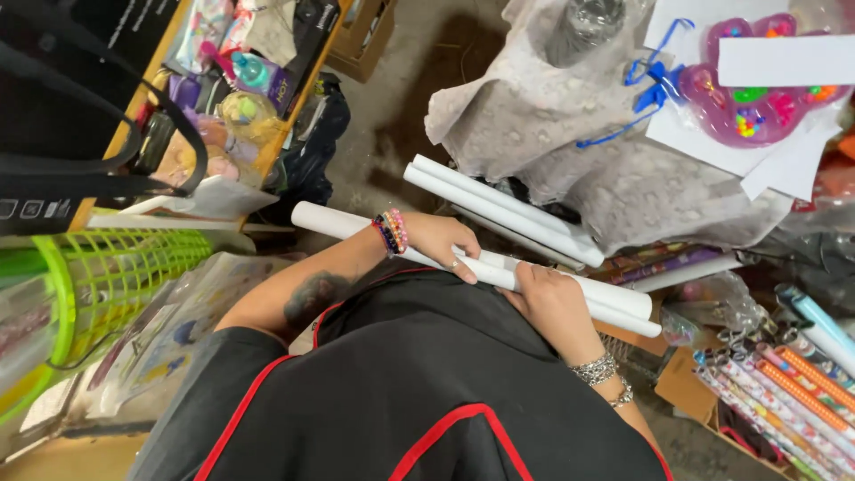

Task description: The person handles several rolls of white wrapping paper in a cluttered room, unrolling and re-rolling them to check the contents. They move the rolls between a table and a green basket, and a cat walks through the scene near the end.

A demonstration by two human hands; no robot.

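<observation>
I am looking straight down over my black top with red piping at a bundle of smooth white paper rolls (pixel 499 267) held level across my front, just above my waist. My left hand (pixel 441 242) lies over the top of the rolls, its fingers (pixel 463 265) curled down and pressed against the paper, a ring on one and a stack of bright beaded bracelets (pixel 392 232) at the wrist. My right hand (pixel 554 303) wraps the same rolls from the near side, its fingers closed around them and mostly hidden under the tubes, with silver chain bracelets (pixel 598 369) on that wrist. The rolls are long, stiff cylinders; their left end pokes out beyond my forearm and their right ends stop near a cardboard box (pixel 681 383). Just beyond them two more white rolls (pixel 499 209) lean against a crumpled heap of pale grey patterned wrapping paper (pixel 570 134). At lower right, tight rolls of colourful printed gift wrap (pixel 784 392) stand in the box, cut off by the edge. At left sit a lime green plastic mesh basket (pixel 116 267) and a cluttered shelf of small toys, too jumbled to identify. At upper right lies a glossy pink paw-shaped toy packet (pixel 757 89) tied with blue ribbon.
</observation>
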